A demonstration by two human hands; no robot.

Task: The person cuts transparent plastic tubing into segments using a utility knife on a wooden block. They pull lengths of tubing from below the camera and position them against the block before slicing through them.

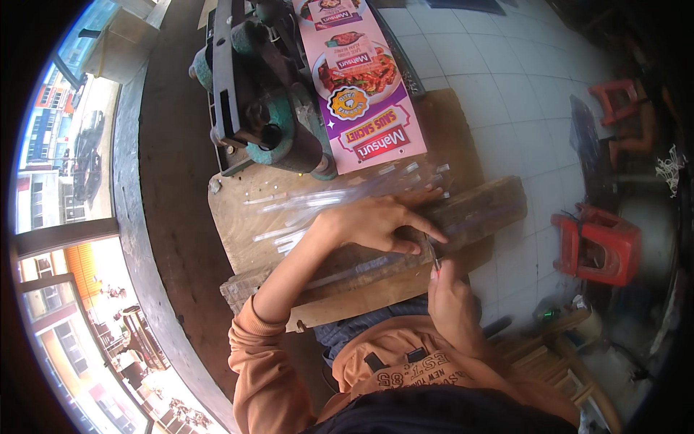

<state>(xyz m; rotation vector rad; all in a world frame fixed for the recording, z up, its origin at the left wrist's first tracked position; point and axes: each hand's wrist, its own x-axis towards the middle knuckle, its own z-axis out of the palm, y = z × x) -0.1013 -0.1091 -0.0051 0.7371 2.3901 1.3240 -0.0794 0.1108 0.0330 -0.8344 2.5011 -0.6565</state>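
Note:
My left hand (367,223) lies with its fingers spread across a thick wooden plank (491,206). Its thumb and index finger straddle the tip of a slim metal tool (435,262). That tool, with a bit of red near the grip, is in my closed right hand (453,300) at the plank's near edge; its exact kind is too small to tell. Beyond my left hand, several clear plastic strips (311,202) are strewn over a worn wooden board (235,213). Some purplish plastic runs along the top of the plank, partly under my left hand.
A heavy green-and-black metal machine (278,137) stands at the far left of the board. Beside it lies a pink printed panel (332,108) with food pictures. Red plastic stools (600,246) stand on the tiled floor (506,130) to the right. A ledge (137,188) borders the left side.

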